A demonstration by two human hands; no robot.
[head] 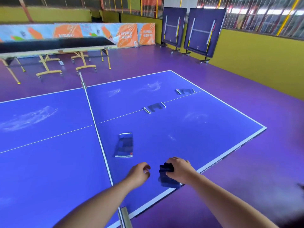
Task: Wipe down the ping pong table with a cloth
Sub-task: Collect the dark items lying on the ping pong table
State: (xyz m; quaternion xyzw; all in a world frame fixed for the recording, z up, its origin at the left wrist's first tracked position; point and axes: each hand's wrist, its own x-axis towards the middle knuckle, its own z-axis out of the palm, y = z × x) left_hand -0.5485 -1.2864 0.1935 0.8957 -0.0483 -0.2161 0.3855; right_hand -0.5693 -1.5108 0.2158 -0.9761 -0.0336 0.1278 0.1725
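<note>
Orange banners (126,36), beyond the ping pong table (205,129): white characters, too blurred to read.
Near side edge (213,163) of the ping pong table: white lettering, smeared and unreadable.
Folded net (124,144), on the ping pong table: small red tag, no letters made out.
Legible text: none.

Two folded blue tables (204,28) stand upright on a purple floor (205,76) against a low yellow wall (256,56). Left of them runs a row of orange-and-blue banners (128,35), then a long dark-topped table (54,45). Barred windows (263,14) above them admit daylight.
</note>
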